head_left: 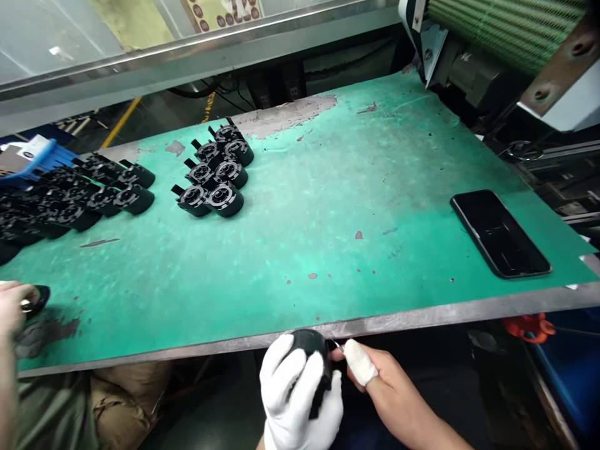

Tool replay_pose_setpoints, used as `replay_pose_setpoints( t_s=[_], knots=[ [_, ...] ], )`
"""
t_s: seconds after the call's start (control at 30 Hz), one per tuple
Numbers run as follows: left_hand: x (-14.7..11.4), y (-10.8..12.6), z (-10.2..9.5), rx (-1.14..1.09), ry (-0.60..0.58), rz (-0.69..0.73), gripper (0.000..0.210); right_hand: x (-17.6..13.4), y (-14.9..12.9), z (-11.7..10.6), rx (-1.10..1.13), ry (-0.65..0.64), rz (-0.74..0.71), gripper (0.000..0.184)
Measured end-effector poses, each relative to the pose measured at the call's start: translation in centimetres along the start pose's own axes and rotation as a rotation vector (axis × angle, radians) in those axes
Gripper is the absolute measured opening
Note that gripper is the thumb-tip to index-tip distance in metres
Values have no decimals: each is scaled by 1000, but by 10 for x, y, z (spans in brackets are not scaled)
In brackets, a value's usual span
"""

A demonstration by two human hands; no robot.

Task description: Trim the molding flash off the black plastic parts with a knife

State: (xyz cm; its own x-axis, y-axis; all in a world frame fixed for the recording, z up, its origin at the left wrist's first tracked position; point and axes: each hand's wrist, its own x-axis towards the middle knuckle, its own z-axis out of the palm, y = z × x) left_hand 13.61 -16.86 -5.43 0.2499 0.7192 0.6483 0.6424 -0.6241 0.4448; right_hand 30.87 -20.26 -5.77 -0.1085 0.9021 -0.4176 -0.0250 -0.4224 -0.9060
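In a white glove, my left hand (295, 400) is wrapped around a black cylindrical plastic part (310, 344) at the table's front edge. My right hand (370, 369) is bare except for a white cover on the thumb. It pinches a thin metal blade (336, 345), whose tip is close to the right side of the black part. Most of the blade is hidden by the fingers, and I cannot tell whether its tip touches the part.
Similar black parts stand in a cluster (215, 172) and a larger group (79, 194) on the green table (328, 219). A phone (500, 234) lies at right. A co-worker's hand (16, 303) holds a dark object at left. Conveyor machinery (506, 37) overhangs the back right.
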Motion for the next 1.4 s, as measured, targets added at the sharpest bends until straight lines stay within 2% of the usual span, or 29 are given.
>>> replay_pose_setpoints(
  t_s=[0.17,0.4,0.77,0.9,1.0,1.07,1.13,1.27,1.4],
  knots=[
    [1,3,6,29,42,-26,49,-2,4,-2,-63,-26,-68,44],
    [-1,0,8,35,44,10,44,5,12,-5,-184,23,-49,42],
    [0,0,8,22,34,30,45,1,-2,-9,-130,3,-54,48],
    [1,2,9,10,25,33,42,-12,-21,-15,-48,107,-80,42],
    [2,4,10,-3,22,42,41,-18,-35,-26,-160,260,-165,32],
    [3,6,12,-15,8,52,40,-16,-41,-35,-253,316,-239,29],
    [4,8,13,-20,-9,59,40,-8,-45,-43,-301,335,-263,31],
    [2,12,16,-24,-8,44,41,11,-47,-54,-287,332,-224,37],
    [1,15,17,-36,3,29,41,15,-47,-55,-419,280,-303,31]
  ],
)
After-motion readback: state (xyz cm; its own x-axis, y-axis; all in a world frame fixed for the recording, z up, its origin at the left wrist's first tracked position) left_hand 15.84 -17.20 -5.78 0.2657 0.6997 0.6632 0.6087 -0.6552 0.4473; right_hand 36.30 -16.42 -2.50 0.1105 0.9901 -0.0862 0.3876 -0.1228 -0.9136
